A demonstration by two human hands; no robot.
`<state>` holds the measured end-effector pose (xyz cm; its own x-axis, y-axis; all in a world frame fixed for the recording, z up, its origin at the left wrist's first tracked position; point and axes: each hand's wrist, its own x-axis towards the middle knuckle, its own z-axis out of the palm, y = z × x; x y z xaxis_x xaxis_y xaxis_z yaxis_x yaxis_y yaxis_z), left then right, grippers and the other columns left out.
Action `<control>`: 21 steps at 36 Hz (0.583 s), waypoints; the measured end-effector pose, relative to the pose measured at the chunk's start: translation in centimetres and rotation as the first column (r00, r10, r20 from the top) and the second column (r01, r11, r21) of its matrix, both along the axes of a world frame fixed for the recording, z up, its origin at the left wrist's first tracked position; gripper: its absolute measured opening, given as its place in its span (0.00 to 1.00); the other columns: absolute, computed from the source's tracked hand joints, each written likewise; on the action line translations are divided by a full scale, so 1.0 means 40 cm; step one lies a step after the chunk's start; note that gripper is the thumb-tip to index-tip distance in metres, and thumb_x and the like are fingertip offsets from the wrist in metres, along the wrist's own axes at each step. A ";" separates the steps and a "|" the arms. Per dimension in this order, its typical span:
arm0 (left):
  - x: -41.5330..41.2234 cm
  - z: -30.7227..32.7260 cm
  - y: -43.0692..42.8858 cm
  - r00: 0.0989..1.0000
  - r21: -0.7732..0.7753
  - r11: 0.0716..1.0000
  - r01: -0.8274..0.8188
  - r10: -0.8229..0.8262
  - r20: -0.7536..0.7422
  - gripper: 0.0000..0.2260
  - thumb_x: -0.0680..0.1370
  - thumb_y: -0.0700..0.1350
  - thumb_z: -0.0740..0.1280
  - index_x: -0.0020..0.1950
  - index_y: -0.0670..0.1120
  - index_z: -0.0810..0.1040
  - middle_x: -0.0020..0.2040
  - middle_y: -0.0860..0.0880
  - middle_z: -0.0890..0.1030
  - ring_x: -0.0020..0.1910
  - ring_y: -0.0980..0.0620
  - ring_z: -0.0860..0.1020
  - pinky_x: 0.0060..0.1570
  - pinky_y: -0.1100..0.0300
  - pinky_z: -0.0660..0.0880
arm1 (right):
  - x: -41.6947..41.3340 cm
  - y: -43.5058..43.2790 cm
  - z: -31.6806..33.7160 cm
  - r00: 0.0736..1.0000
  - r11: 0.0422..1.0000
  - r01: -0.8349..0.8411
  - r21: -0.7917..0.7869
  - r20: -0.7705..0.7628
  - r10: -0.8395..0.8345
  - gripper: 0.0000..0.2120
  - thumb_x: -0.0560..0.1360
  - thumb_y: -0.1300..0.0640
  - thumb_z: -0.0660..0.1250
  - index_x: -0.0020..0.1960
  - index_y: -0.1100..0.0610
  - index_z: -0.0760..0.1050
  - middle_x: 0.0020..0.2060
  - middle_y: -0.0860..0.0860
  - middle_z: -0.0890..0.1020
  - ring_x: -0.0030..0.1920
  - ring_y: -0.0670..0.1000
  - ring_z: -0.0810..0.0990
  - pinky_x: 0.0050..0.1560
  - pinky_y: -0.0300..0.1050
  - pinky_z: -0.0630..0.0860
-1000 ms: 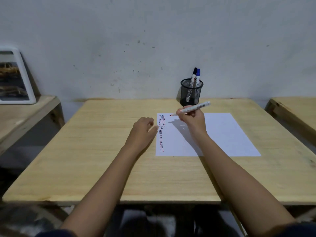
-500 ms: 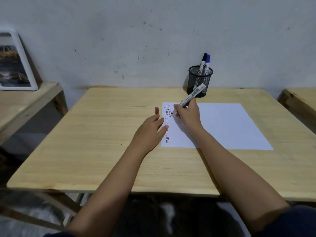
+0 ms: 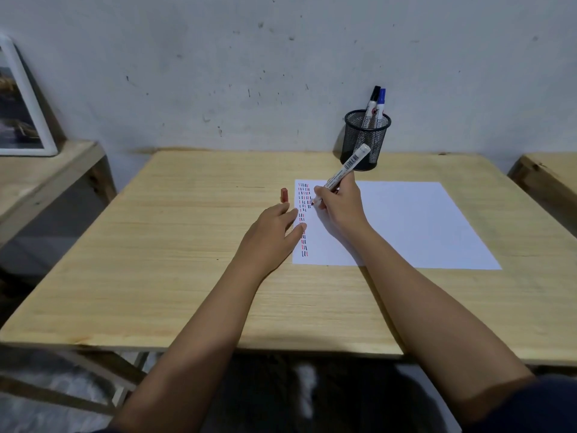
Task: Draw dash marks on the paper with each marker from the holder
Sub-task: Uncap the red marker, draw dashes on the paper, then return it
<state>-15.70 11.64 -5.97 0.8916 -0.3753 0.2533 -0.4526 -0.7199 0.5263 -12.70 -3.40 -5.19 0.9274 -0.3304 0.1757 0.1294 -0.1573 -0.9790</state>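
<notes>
A white sheet of paper lies on the wooden table, with columns of red, black and blue dash marks down its left edge. My right hand grips an uncapped white marker, its red tip touching the paper beside the dashes. My left hand rests flat on the table, fingertips on the paper's left edge. The marker's red cap stands on the table just left of the paper. A black mesh holder by the wall holds a black-capped marker and a blue-capped marker.
A grey wall runs behind the table. A lower wooden bench at left carries a white-framed picture. Another wooden table's corner shows at the right edge.
My right hand lowered the marker from above the paper until its tip met the sheet. My left hand opened, flattened on the paper's edge, and the red cap now stands on the table.
</notes>
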 end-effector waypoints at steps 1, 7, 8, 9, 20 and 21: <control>0.001 -0.001 -0.001 1.000 0.000 1.000 0.002 -0.002 0.002 0.17 0.79 0.51 0.59 0.64 0.45 0.74 0.67 0.47 0.72 0.67 0.52 0.67 0.55 0.60 0.66 | -0.001 0.001 0.001 1.000 1.000 -0.005 0.007 -0.002 0.005 0.11 0.76 0.66 0.62 0.53 0.59 0.61 0.44 0.60 0.73 0.41 0.55 0.75 0.27 0.27 0.71; 0.005 -0.004 -0.001 1.000 -0.005 1.000 0.003 -0.003 0.005 0.18 0.79 0.51 0.59 0.66 0.45 0.73 0.69 0.48 0.71 0.69 0.52 0.66 0.56 0.61 0.65 | -0.005 0.002 0.007 1.000 1.000 -0.013 -0.017 -0.018 0.012 0.12 0.76 0.66 0.62 0.54 0.59 0.60 0.42 0.56 0.73 0.39 0.50 0.76 0.27 0.26 0.71; 0.005 -0.004 -0.001 1.000 -0.007 1.000 0.004 -0.004 0.005 0.18 0.79 0.51 0.59 0.66 0.45 0.73 0.69 0.48 0.71 0.69 0.52 0.66 0.56 0.62 0.64 | -0.006 0.002 0.008 1.000 1.000 -0.016 -0.016 -0.022 0.016 0.12 0.76 0.66 0.62 0.54 0.59 0.60 0.41 0.55 0.73 0.38 0.49 0.76 0.27 0.26 0.71; 0.005 -0.004 -0.002 1.000 -0.009 1.000 0.004 -0.004 0.004 0.18 0.79 0.51 0.59 0.66 0.45 0.73 0.69 0.48 0.71 0.69 0.52 0.66 0.55 0.62 0.63 | -0.007 0.003 0.009 1.000 1.000 -0.019 -0.017 -0.025 0.019 0.12 0.76 0.66 0.62 0.54 0.59 0.60 0.40 0.54 0.72 0.38 0.48 0.76 0.27 0.26 0.71; 0.008 -0.011 -0.001 1.000 -0.014 1.000 0.001 -0.001 0.014 0.17 0.79 0.51 0.59 0.65 0.45 0.73 0.68 0.47 0.72 0.67 0.52 0.66 0.55 0.61 0.65 | -0.016 0.006 0.012 0.999 0.999 0.000 -0.035 -0.046 -0.002 0.10 0.75 0.68 0.61 0.49 0.60 0.60 0.39 0.56 0.68 0.39 0.53 0.73 0.24 0.29 0.70; 0.010 -0.014 -0.001 1.000 -0.015 1.000 0.003 -0.002 0.012 0.17 0.79 0.51 0.60 0.64 0.44 0.74 0.67 0.47 0.72 0.67 0.52 0.67 0.54 0.61 0.65 | -0.019 0.006 0.015 0.999 1.000 0.002 0.010 -0.038 -0.002 0.10 0.75 0.69 0.60 0.50 0.60 0.60 0.38 0.56 0.68 0.36 0.52 0.73 0.24 0.28 0.70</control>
<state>-15.32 11.61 -6.52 0.8876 -0.3735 0.2697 -0.4607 -0.7107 0.5318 -13.47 -3.16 -4.58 0.9326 -0.3339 0.1374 0.0920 -0.1481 -0.9847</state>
